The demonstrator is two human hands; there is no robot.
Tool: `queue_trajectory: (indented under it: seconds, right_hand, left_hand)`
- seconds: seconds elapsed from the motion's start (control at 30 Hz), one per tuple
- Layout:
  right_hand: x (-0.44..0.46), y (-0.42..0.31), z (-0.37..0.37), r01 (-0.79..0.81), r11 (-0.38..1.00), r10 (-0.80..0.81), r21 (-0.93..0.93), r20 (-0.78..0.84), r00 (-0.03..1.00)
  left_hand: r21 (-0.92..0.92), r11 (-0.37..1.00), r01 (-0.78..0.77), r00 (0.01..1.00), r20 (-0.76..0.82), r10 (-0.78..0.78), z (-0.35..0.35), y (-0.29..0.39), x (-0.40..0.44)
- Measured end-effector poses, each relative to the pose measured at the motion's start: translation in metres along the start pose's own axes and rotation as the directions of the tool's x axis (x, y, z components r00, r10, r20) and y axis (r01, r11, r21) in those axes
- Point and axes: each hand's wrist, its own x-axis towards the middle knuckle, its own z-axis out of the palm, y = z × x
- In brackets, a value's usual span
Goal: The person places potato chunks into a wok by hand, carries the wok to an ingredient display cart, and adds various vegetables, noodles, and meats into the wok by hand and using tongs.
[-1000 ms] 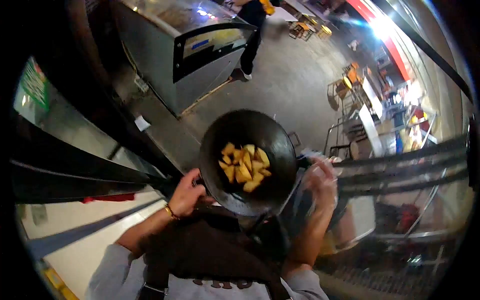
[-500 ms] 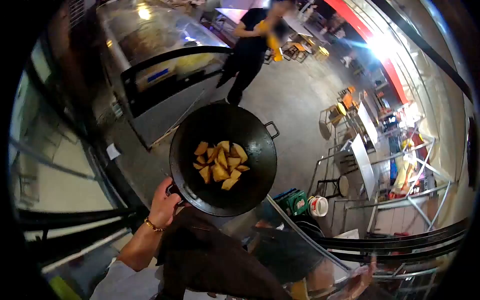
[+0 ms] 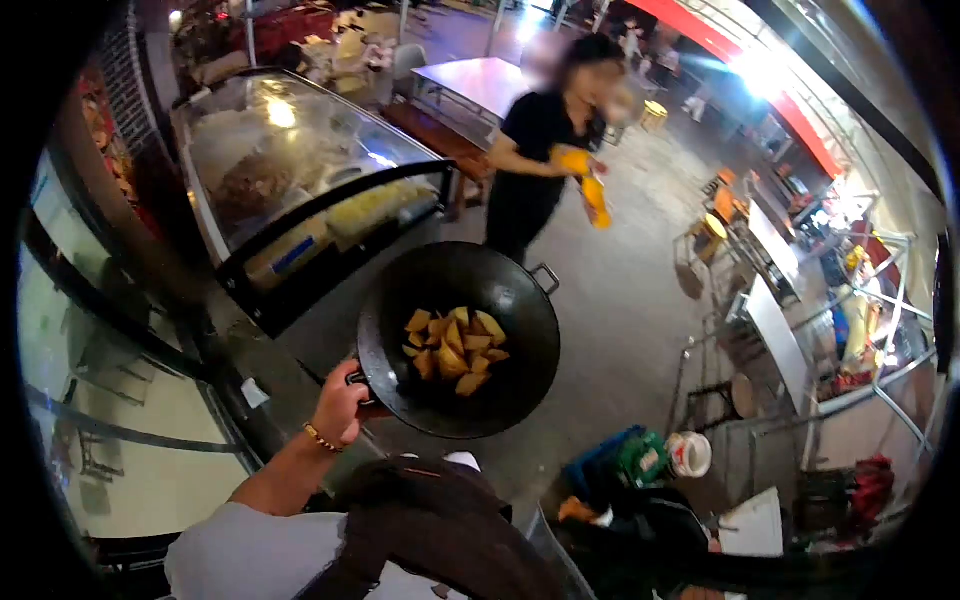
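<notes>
My left hand [image 3: 341, 402] is closed round the near-left loop handle of a black wok [image 3: 525, 375]. The wok hangs in front of my body, its far handle pointing up and right with nothing on it. Browned yellow food wedges [image 3: 452, 345] lie heaped in the middle of the wok. A bead bracelet [image 3: 322, 438] is on my left wrist. My right hand does not show in the head view.
A person in dark clothes [image 3: 545, 135] stands just beyond the wok, holding something yellow [image 3: 592, 195]. A glass-topped freezer [image 3: 300, 160] is at the upper left. Folding tables [image 3: 778, 335] and stools stand right. Crates [image 3: 640, 460] and a white bucket [image 3: 689, 455] are lower right.
My right hand has come off the far side of the wok and left the view at the lower right. My left hand still holds the wok. The person with the yellow thing now shows more fully.
</notes>
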Motion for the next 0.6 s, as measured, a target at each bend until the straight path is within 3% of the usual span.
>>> queue_trajectory:
  seconds: [0.13, 0.17, 0.2, 0.23, 0.27, 0.3, 0.33, 0.37, 0.4, 0.47, 0.53, 0.57, 0.6]
  right_hand:
    - [0.078, 0.005, 0.079, -0.006, 0.977, -0.04, 0.213, 0.21, 0.977]
    - [0.111, 0.021, 0.104, -0.084, 0.971, 0.023, 0.222, 0.265, 0.964]
    - [0.142, 0.034, 0.131, -0.061, 0.989, 0.023, 0.134, 0.267, 0.963]
    - [0.159, 0.031, 0.168, -0.029, 0.974, -0.03, 0.223, 0.258, 0.966]
    - [0.179, 0.016, 0.194, 0.044, 0.957, -0.175, 0.285, 0.451, 0.875]
    - [0.204, 0.019, 0.223, -0.065, 0.912, -0.202, 0.406, 0.579, 0.79]
    - [0.23, 0.01, 0.257, -0.042, 0.917, -0.261, 0.396, 0.677, 0.688]
    - [0.244, 0.004, 0.294, 0.06, 0.954, -0.221, 0.293, 0.555, 0.802]
    - [0.282, 0.033, 0.329, 0.206, 0.922, -0.354, 0.329, 0.491, 0.796]
    - [0.278, -0.024, 0.376, 0.2, 0.95, -0.307, 0.239, 0.621, 0.721]
    - [0.272, -0.085, 0.423, 0.437, 0.898, -0.255, -0.05, 0.751, 0.61]
    - [0.275, -0.104, 0.445, 0.451, 0.891, -0.249, -0.052, 0.775, 0.58]
    - [0.279, -0.119, 0.466, 0.559, 0.825, -0.405, 0.087, 0.78, 0.477]
  left_hand:
    - [-0.019, 0.999, -0.049, 0.999, -0.004, 0.049, 0.009, 0.009, 0.053]
    - [-0.032, 0.997, -0.064, 0.998, 0.003, 0.064, 0.012, 0.009, 0.065]
    - [-0.049, 0.996, -0.075, 0.997, 0.011, 0.076, 0.015, 0.008, 0.078]
    - [-0.057, 0.994, -0.089, 0.996, 0.001, 0.089, 0.02, 0.008, 0.09]
    - [-0.09, 0.99, -0.11, 0.993, -0.045, 0.106, 0.027, 0.007, 0.105]
    - [-0.122, 0.985, -0.124, 0.989, -0.095, 0.113, 0.035, 0.004, 0.121]
    - [-0.131, 0.983, -0.127, 0.987, -0.112, 0.113, 0.04, -0.001, 0.14]
    - [-0.165, 0.972, -0.169, 0.984, -0.082, 0.158, 0.045, -0.008, 0.164]
    - [-0.199, 0.957, -0.211, 0.977, -0.061, 0.203, 0.05, -0.014, 0.183]
    - [-0.221, 0.949, -0.225, 0.974, -0.085, 0.211, 0.069, -0.006, 0.204]
    - [-0.255, 0.933, -0.256, 0.965, -0.118, 0.233, 0.09, 0.009, 0.227]
    - [-0.244, 0.94, -0.24, 0.97, -0.088, 0.225, 0.1, 0.018, 0.236]
    - [-0.234, 0.947, -0.221, 0.975, -0.055, 0.214, 0.109, 0.023, 0.246]
